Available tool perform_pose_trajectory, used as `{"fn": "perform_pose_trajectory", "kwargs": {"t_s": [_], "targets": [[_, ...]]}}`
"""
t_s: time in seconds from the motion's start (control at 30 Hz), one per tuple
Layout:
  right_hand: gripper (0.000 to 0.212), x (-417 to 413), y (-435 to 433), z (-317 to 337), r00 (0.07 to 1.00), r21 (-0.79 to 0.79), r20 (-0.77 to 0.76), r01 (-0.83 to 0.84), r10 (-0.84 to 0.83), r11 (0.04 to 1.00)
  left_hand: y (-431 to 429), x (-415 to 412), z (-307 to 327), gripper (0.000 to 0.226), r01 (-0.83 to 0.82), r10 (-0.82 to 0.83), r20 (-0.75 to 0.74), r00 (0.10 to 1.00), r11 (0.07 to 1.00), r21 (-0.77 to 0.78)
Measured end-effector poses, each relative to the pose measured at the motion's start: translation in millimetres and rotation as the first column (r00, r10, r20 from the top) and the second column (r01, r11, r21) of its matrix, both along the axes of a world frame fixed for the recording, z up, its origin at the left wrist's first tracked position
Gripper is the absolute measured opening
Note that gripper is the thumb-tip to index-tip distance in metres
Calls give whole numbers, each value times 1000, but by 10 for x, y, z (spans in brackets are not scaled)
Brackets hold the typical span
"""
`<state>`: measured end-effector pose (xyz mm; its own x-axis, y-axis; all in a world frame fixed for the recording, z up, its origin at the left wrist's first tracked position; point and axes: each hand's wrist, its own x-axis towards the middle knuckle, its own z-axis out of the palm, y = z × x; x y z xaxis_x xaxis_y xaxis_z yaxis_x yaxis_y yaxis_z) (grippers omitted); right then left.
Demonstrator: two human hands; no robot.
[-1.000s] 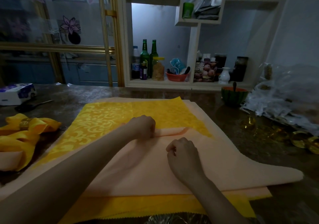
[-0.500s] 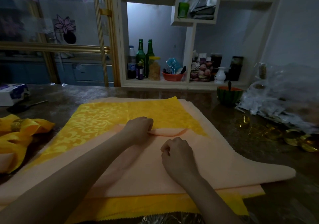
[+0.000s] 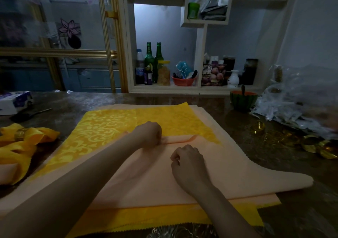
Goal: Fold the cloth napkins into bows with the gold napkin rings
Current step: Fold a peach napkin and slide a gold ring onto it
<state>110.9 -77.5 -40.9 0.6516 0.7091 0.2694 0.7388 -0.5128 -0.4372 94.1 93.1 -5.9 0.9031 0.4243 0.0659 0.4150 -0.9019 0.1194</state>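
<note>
A peach napkin [image 3: 228, 173] lies folded over a yellow patterned napkin [image 3: 109, 127] on the table. Its far edge is turned into a narrow fold [image 3: 181, 138]. My left hand [image 3: 149, 134] pinches the left end of that fold. My right hand [image 3: 188, 160] sits just nearer on the peach cloth, fingers curled, with thumb and forefinger pinched at the fabric. A finished yellow bow [image 3: 27, 140] with a gold ring [image 3: 20, 134] lies at the far left. Loose gold rings [image 3: 257, 127] lie to the right.
More gold rings [image 3: 311, 143] lie beside a heap of plastic bags [image 3: 292, 113]. A watermelon-shaped bowl [image 3: 242, 98] stands behind them. A tissue pack [image 3: 15, 102] and a dark tool [image 3: 27, 116] lie at the left. A glass dish [image 3: 179, 231] sits at the near edge.
Both hands keep their places on the peach napkin; the fold at its far edge looks much the same. Only the view has shifted slightly.
</note>
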Motion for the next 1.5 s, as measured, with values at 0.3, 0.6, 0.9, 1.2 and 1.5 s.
{"fn": "perform_pose_trajectory", "kwargs": {"t_s": [0.3,0.6,0.9,1.2,1.5], "targets": [[24,17,1,-12,1000,-2,8,2,-2,1000,-110,-11,-150,19,1,-28,142,989,982,190],[24,13,-10,-15,1000,-4,30,-1,2,1000,-118,-23,-71,22,4,-10,59,998,996,91],[31,59,-30,22,999,146,-4,42,-42,988,-240,-25,-123,19,66,-97,110,989,965,255],[31,127,-36,-33,996,148,-6,86,-86,985,-238,-140,-127,19,98,-102,103,990,994,45],[43,166,-25,-46,994,190,65,75,-89,979,-334,-123,-88,22,164,-184,138,973,976,144]]}}
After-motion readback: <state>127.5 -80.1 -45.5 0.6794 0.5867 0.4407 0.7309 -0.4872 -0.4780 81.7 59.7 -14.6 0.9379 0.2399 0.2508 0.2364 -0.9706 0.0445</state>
